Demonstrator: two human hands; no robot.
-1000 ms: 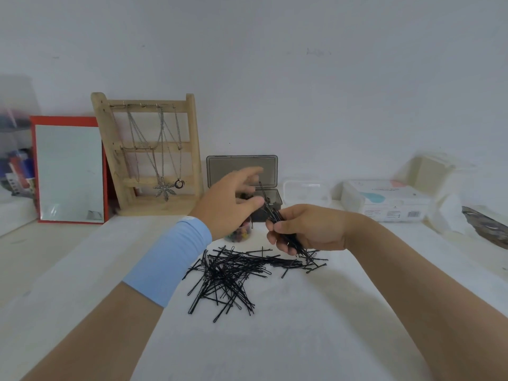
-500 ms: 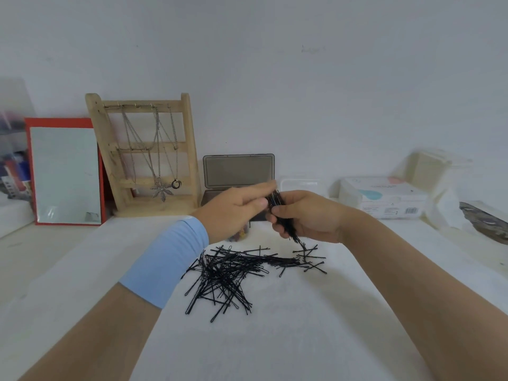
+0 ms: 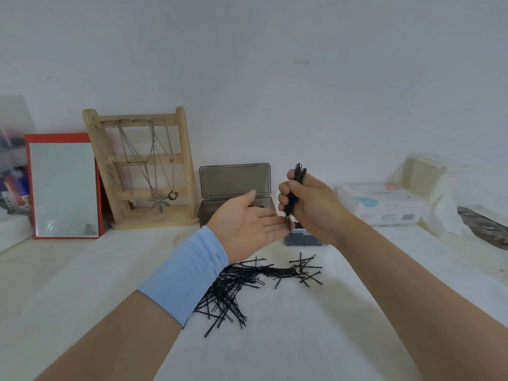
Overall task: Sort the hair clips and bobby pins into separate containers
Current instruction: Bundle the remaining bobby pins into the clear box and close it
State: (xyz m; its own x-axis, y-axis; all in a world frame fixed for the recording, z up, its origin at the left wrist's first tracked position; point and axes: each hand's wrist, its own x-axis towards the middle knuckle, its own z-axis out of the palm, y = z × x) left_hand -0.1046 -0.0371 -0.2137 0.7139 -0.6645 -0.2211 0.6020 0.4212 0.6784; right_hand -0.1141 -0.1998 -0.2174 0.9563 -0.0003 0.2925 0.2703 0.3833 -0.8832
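Note:
My right hand grips an upright bundle of black bobby pins above the table. My left hand lies flat, palm up, and the bundle's lower tips touch its fingertips. A loose pile of black bobby pins is spread on the white table in front of both hands. Behind the hands stands a grey box with its lid raised. A small clear container holding dark pins sits under my right hand, partly hidden. No hair clips are plainly in sight.
A wooden jewellery stand with necklaces and a red-framed mirror stand at the back left. A white wipes pack and a cream box are at the back right. A dark object lies at the right edge.
My right hand has turned the bundle upright and lifted it. My left hand let go of the pins, opened flat and now meets the bundle's lower ends. The camera tilted up slightly.

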